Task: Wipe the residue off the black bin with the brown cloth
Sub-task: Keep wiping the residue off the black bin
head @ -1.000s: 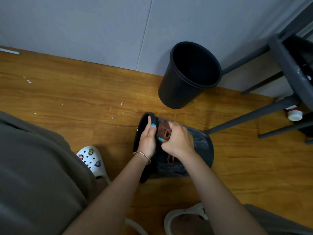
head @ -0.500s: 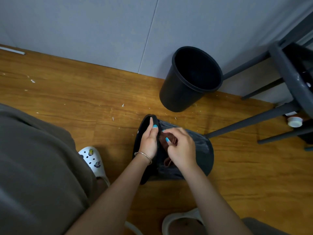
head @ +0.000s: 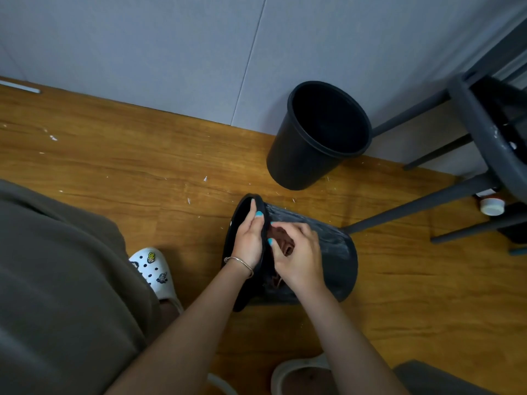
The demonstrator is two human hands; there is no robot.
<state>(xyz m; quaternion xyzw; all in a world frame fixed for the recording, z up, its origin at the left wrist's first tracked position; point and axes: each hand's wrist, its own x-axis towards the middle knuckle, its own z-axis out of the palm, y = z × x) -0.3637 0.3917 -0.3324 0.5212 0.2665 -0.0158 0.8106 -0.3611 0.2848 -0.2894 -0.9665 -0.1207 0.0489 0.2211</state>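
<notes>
A black bin [head: 333, 252] lies on its side on the wooden floor, its mouth turned left and pale residue streaked over its upper wall. My left hand [head: 249, 238] grips the bin's rim, thumb over the edge and fingers inside. My right hand [head: 299, 256] holds the bunched brown cloth [head: 282, 242] against the bin's wall just behind the rim. Most of the cloth is hidden under my fingers; a small fold shows below my wrist.
A second black bin [head: 310, 143] stands upright by the grey wall behind. Dark chair legs [head: 422, 206] slant across the floor at the right, with a small white cap [head: 491, 206] beneath. My white clogs [head: 155, 272] flank the bin. White flecks dot the floor.
My right hand has slid with the cloth a little back along the bin's wall and its fingers have spread. My left hand keeps its grip on the rim.
</notes>
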